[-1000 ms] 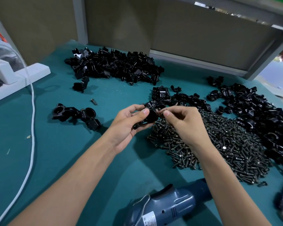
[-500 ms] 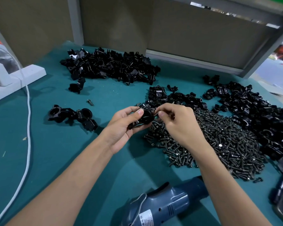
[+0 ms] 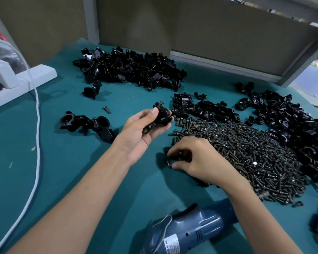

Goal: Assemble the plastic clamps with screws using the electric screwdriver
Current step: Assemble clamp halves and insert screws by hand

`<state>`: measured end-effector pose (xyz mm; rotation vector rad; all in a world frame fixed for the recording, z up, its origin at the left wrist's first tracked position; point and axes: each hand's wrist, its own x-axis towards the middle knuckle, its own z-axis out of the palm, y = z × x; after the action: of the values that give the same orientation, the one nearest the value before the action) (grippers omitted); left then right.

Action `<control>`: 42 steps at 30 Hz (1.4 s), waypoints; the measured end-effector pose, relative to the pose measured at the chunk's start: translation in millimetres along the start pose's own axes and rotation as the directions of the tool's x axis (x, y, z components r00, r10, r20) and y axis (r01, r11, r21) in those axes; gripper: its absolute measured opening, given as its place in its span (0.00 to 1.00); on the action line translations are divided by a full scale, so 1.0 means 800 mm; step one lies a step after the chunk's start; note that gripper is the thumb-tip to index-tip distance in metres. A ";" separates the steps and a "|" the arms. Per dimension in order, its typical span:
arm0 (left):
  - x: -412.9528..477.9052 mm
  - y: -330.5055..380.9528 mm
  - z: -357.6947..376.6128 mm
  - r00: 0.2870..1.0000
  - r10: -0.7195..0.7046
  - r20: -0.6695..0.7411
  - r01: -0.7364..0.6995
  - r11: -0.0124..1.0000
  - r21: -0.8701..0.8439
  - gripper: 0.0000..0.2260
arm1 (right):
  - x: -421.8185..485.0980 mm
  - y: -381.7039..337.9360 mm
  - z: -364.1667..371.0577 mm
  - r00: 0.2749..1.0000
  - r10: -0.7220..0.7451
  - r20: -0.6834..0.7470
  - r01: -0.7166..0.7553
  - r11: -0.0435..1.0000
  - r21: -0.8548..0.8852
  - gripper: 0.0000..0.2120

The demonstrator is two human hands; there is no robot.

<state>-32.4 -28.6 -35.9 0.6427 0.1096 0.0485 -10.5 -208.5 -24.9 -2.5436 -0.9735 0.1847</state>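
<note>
My left hand (image 3: 141, 132) grips a black plastic clamp (image 3: 159, 119) above the green mat, with a screw standing out of the clamp's top. My right hand (image 3: 195, 160) is down at the near edge of the big heap of dark screws (image 3: 246, 154), its fingers curled and pinching at a screw there (image 3: 169, 163). The blue electric screwdriver (image 3: 189, 230) lies on the mat near me, under my right forearm.
Piles of black clamp parts lie at the back (image 3: 128, 68), in the middle (image 3: 206, 109) and along the right (image 3: 297, 125). Assembled clamps (image 3: 86, 123) rest at left, beside a loose screw (image 3: 106, 109). A white cable (image 3: 37, 125) and a white power strip (image 3: 20, 83) occupy the left side.
My right hand left the clamp and dropped down to the near edge of the screw heap. My left hand kept hold of the clamp, which now shows a screw in its top.
</note>
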 end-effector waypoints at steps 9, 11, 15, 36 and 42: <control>-0.007 -0.003 0.003 0.997 -0.056 0.048 0.057 0.998 -0.020 0.29 | -0.004 -0.004 0.007 0.987 0.148 -0.058 -0.151 0.988 -0.040 0.09; -0.009 -0.003 0.004 0.996 -0.069 0.053 0.071 0.997 -0.027 0.29 | -0.006 -0.007 0.008 0.989 0.131 -0.063 -0.136 0.988 -0.076 0.08; -0.009 -0.003 0.004 0.995 -0.091 0.043 0.092 0.995 -0.040 0.30 | -0.007 -0.011 0.009 0.992 0.119 -0.050 -0.125 0.981 -0.147 0.04; 0.000 -0.015 -0.001 0.989 -0.142 0.047 0.135 0.982 0.129 0.08 | 0.014 -0.016 -0.019 0.834 -0.118 -0.539 0.130 0.991 -0.014 0.08; 0.002 -0.017 -0.003 0.990 -0.127 0.067 0.115 0.981 0.159 0.14 | 0.013 -0.011 -0.026 0.872 -0.111 -0.477 0.139 0.990 0.024 0.08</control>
<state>-31.1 -37.7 -46.2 0.7906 0.0780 -0.1029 -2.8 -202.7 -2.2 -2.2937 -0.9084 -0.4278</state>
